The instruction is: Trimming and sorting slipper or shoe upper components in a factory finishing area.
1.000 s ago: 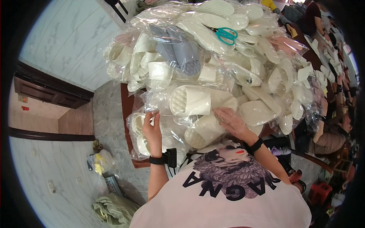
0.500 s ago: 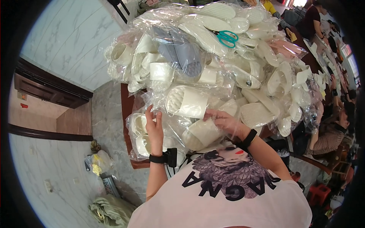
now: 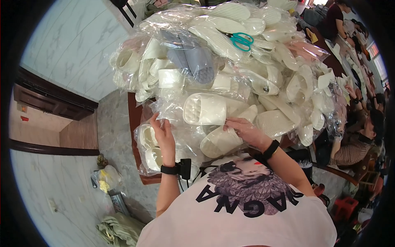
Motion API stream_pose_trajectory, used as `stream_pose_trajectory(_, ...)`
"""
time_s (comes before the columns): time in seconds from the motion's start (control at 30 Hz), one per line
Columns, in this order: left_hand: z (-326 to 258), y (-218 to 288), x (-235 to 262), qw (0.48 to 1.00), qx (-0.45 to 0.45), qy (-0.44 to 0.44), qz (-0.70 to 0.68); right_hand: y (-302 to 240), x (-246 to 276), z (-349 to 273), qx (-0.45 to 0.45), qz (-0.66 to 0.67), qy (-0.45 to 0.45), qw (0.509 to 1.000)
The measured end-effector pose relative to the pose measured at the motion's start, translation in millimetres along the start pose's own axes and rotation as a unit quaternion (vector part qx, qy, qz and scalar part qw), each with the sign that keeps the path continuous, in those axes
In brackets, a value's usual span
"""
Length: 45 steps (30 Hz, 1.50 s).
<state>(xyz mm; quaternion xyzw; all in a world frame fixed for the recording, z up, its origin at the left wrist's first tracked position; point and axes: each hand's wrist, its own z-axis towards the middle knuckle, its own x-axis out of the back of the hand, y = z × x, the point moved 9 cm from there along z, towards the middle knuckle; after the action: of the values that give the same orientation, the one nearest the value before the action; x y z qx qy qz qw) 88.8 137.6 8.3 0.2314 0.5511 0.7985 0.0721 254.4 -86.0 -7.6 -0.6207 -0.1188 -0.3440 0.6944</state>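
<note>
Two white slippers with quilted insoles lie in front of me among clear plastic: an upper slipper [image 3: 212,110] and a lower slipper [image 3: 218,142] tilted beside it. My right hand [image 3: 252,135] has its fingers closed on the near edge of the upper slipper, over the lower one. At the left, my left hand [image 3: 163,138] pinches the clear plastic bag [image 3: 175,112] between thumb and fingers. Another bagged white pair [image 3: 151,135] rests under and beside that hand. The film makes it hard to see which slippers are inside the bag.
A high heap of bagged white slippers [image 3: 284,121] covers the brown table [image 3: 136,154]. On top lie blue-grey slippers [image 3: 189,61] and teal-handled scissors [image 3: 242,41]. Other people sit along the right. Bags stand on the floor at left, and a red stool [image 3: 345,209] at lower right.
The two slippers have shifted slightly right and away from me with my right hand. My left hand stays at the plastic, nearly in place.
</note>
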Motion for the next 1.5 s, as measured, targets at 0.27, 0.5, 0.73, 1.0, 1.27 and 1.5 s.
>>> stream_pose_trajectory(0.27,9.3,-8.7,15.9,0.996,0.011,0.031,-0.084,23.1,35.6,-28.6,-0.167,0.225,0.154,0.948)
stream_pose_trajectory(0.5,15.9,-37.2,76.0,0.987,0.032,0.156,0.033,57.5,114.3,-118.2,-0.34,0.223,0.359,0.84)
stream_pose_trajectory(0.73,-1.7,-29.6,42.2,0.99,0.04,0.115,0.065,-24.7,211.8,-140.2,-0.171,0.13,0.601,0.77)
stream_pose_trajectory(1.0,-6.2,-13.4,26.9,0.99,0.019,0.101,0.094,-89.8,157.7,-62.6,-0.152,0.31,0.462,0.817)
stream_pose_trajectory(1.27,-7.1,-12.7,27.4,0.98,0.031,0.101,0.17,-144.7,186.1,-55.7,0.019,0.347,0.488,0.801)
stream_pose_trajectory(1.5,-23.4,-53.9,36.1,0.994,0.083,0.07,-0.005,-168.8,99.6,5.4,-0.072,0.409,0.251,0.874)
